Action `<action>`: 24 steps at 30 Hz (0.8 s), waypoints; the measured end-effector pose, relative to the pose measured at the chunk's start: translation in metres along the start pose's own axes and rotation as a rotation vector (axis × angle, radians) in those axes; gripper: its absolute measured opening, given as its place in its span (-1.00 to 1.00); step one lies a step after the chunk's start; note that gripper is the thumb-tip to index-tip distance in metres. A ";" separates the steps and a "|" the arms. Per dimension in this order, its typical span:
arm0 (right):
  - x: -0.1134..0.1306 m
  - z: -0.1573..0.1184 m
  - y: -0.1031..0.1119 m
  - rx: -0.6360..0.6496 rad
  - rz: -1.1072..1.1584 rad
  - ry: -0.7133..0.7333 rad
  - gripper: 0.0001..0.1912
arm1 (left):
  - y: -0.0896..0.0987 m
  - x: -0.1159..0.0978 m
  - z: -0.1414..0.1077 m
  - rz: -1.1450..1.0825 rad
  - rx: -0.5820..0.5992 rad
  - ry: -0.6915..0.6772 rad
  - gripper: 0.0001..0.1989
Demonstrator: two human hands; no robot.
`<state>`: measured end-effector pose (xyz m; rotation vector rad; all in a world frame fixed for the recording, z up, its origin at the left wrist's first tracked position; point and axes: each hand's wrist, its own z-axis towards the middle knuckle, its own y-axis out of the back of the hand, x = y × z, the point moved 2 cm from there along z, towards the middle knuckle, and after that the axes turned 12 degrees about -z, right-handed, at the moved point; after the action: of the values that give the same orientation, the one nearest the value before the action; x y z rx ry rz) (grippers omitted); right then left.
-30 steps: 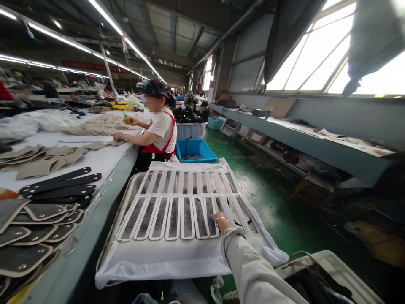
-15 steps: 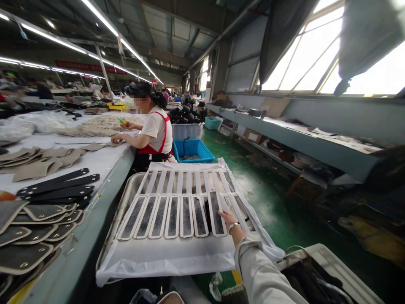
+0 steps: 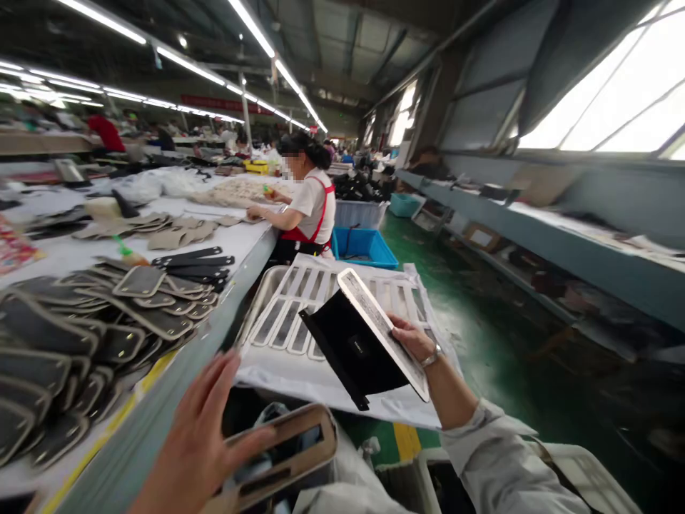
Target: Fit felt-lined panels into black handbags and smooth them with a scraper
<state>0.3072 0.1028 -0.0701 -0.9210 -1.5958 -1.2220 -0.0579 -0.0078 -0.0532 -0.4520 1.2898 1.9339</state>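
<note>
My right hand [image 3: 414, 339] grips a black fabric panel [image 3: 356, 346] by the pale-edged grey strip [image 3: 382, 325] along its right side. A small label shows on the black face, and the piece is tilted above the white-covered tray. My left hand [image 3: 198, 428] is at the lower left, fingers stretched out and thumb apart, with nothing in it. Behind its thumb is a tan slotted piece with rounded corners [image 3: 313, 435]; whether they touch I cannot tell. Several pale-bordered strips [image 3: 272, 325] lie in a row on the white-covered tray [image 3: 257, 378].
On the left table [image 3: 243, 293] lie overlapping grey flaps with pale edging [image 3: 144, 285] and black straps [image 3: 195, 264]. A co-worker in a red apron [image 3: 315, 203] works at its far side. Beyond the tray stands a blue bin [image 3: 367, 246]; a pale crate [image 3: 583, 464] is at lower right.
My right hand has lifted the black panel with its strip off the tray and tilted it. My left hand has come into view. The view has turned left.
</note>
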 end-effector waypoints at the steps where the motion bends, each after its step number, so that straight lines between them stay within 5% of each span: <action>1: 0.012 0.000 -0.021 0.093 0.052 0.023 -0.35 | 0.007 -0.006 0.006 -0.023 -0.015 -0.033 -0.13; 6: 0.058 0.001 -0.097 0.404 0.064 0.163 -0.29 | 0.039 -0.006 0.036 -0.286 0.289 0.293 -0.48; 13: 0.069 -0.007 -0.128 0.402 -0.305 0.324 -0.14 | 0.098 -0.014 0.013 0.160 0.046 0.337 -0.63; 17: 0.079 -0.031 -0.164 0.233 -0.709 0.484 0.15 | 0.097 -0.022 0.004 0.209 0.024 0.318 -0.65; 20: 0.080 -0.042 -0.180 0.049 -0.860 0.531 0.09 | 0.090 -0.020 -0.004 0.206 -0.001 0.228 -0.65; 24: 0.072 -0.046 -0.181 -0.011 -0.953 0.598 -0.04 | 0.084 -0.007 -0.021 0.170 0.079 0.187 -0.65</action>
<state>0.1267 0.0185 -0.0518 0.2976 -1.5222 -1.9012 -0.1182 -0.0468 -0.0049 -0.5078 1.5630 2.0086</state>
